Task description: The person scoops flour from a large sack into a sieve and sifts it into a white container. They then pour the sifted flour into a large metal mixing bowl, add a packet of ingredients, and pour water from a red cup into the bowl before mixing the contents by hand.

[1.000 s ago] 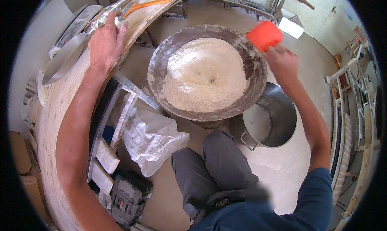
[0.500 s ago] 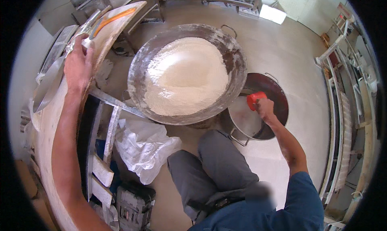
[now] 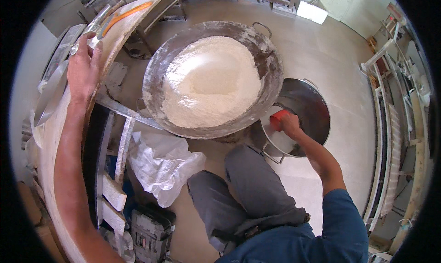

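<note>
My right hand (image 3: 291, 125) grips a red cup (image 3: 276, 120), held over the left side of a deep metal pot (image 3: 318, 108) with pale contents at its bottom. Left of the pot, a wide, worn metal pan (image 3: 154, 77) holds a heap of pale, flour-like powder (image 3: 216, 81) with a shallow hollow in it. My left hand (image 3: 84, 66) rests on a wooden board (image 3: 117, 47), fingers apart, beside a small shiny whitish thing (image 3: 93, 41) that I cannot make out. An orange-handled tool (image 3: 128, 16) lies just beyond those fingers.
A metal bowl (image 3: 51, 93) stands left of my left forearm. Below the pan is a crumpled translucent plastic bag (image 3: 165, 166), with a dark tool case (image 3: 149, 233) nearer me. Racks (image 3: 381, 125) line the right side; a white box (image 3: 311, 11) sits at the back.
My right hand and the red cup have moved left inside the pot, toward the pan. The left hand stays on the board; the whole view has shifted slightly.
</note>
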Tool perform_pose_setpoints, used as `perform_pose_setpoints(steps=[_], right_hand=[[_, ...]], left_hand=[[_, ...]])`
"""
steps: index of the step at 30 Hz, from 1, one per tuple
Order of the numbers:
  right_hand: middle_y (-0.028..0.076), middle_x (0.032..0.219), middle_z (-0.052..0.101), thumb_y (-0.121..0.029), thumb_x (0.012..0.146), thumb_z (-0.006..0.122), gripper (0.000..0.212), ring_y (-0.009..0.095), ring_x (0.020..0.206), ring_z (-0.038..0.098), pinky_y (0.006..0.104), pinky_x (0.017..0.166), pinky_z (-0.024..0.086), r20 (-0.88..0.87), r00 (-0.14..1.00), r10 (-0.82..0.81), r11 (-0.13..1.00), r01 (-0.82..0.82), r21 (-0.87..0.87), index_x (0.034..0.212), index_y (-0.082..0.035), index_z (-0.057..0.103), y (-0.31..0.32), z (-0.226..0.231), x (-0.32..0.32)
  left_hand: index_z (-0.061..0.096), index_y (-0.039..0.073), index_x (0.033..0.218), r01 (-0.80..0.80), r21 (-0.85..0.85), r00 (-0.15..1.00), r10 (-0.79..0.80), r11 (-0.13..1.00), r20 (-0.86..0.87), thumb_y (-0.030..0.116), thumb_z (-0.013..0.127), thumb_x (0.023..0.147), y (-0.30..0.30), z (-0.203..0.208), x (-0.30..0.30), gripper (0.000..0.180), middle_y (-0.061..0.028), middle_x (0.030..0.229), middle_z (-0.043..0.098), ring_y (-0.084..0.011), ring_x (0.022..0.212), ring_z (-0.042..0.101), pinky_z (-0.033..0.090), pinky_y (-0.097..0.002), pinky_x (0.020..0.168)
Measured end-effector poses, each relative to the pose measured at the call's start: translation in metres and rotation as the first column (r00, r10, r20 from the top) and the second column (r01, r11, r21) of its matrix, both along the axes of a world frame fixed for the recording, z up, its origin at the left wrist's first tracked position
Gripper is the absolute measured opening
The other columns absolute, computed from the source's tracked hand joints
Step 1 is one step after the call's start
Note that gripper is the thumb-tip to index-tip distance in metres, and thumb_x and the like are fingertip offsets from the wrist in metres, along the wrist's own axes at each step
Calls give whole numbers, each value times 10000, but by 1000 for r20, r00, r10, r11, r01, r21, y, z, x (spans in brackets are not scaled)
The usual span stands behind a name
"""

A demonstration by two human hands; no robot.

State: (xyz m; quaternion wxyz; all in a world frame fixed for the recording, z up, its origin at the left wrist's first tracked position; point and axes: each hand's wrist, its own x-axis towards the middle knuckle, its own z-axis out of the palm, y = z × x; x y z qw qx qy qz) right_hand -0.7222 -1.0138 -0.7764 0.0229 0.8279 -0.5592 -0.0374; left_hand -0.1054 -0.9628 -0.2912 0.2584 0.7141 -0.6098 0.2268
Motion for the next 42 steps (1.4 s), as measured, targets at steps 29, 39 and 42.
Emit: perform_pose_setpoints(steps=[29,39,42], right_hand=[[-53,553,436,-222,935,585,380,72,457,385,301,419,264,587,591,-553,721,-13,693,576,-132,502,17,222,-64],[-21,669,584,-317,954,683,394,89,632,533,327,566,419,698,701,-146,979,-1,205,728,7,691,-44,377,-15],[48,676,639,-322,923,710,382,173,607,576,361,578,462,563,826,27,999,-8,-36,734,9,690,-68,410,36]], left_hand=[[591,177,1407,-25,12,1000,25,1000,0,368,574,1059,-6,-2,12,398,-140,884,709,-322,808,704,557,-493,793],[564,148,1417,-18,45,999,16,999,34,347,577,1043,-2,-1,9,424,-164,923,761,-374,884,734,559,-520,831],[561,151,1412,-15,32,998,13,999,59,380,558,1051,-1,-1,8,427,-177,955,776,-387,916,741,562,-529,845]])
